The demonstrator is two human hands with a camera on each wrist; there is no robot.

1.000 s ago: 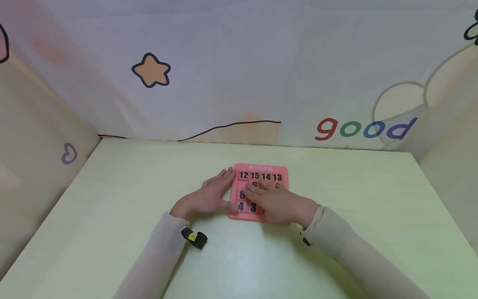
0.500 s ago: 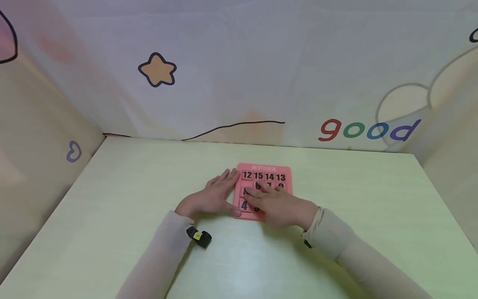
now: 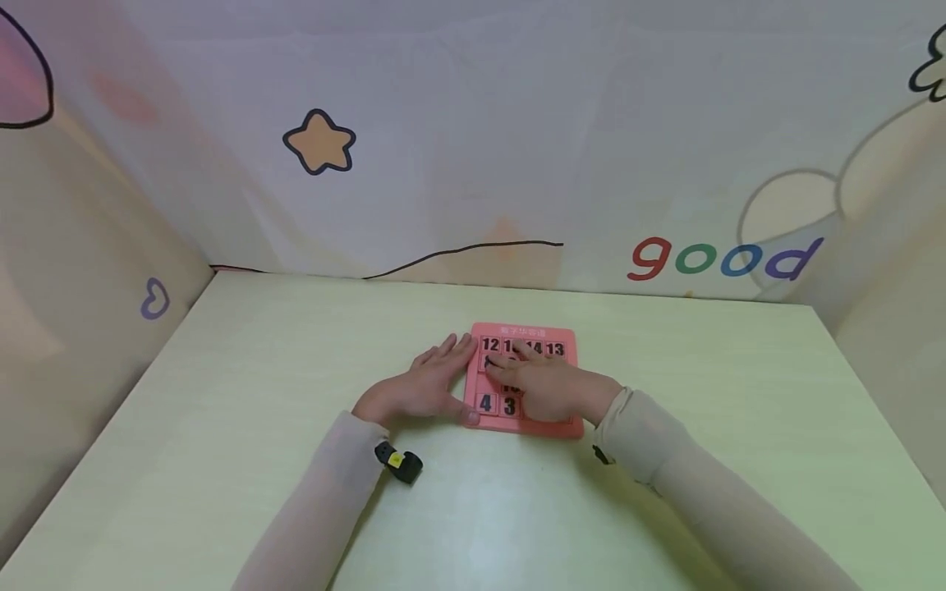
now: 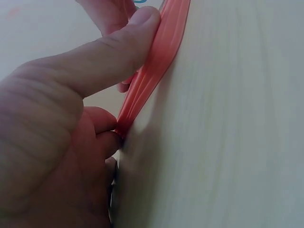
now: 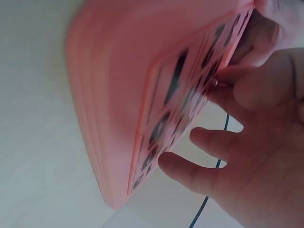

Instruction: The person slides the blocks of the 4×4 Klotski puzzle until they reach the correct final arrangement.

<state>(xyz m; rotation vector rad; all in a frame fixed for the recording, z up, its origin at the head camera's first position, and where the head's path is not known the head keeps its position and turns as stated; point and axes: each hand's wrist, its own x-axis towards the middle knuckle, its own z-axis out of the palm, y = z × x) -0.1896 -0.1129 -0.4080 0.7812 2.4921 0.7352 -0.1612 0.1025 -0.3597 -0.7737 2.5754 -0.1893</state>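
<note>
A pink sliding number puzzle [image 3: 484,423] lies flat on the table. Its top row shows 12 at the left and 13 at the right, with 4 and 3 at the bottom left. My left hand [image 3: 417,390] braces its left side, the thumb [image 4: 137,35] at the near corner and the fingers along the edge. Spread over the tiles is my right hand [image 3: 554,386], fingertips at a left-column tile [image 3: 485,363] in the second row. Below that tile is a bare slot. The palm hides the lower right tiles.
The pale table [image 3: 458,525] stretches around the puzzle. A printed cloth backdrop [image 3: 458,148] with a star and the word "good" rises behind the far edge, and side panels [image 3: 89,353] stand left and right. A black wrist strap [image 3: 399,461] is on the left sleeve.
My right hand has moved up the board, and the left-column tile marked 8 has slid from the third row into the second. My left hand keeps its place on the puzzle's edge.
</note>
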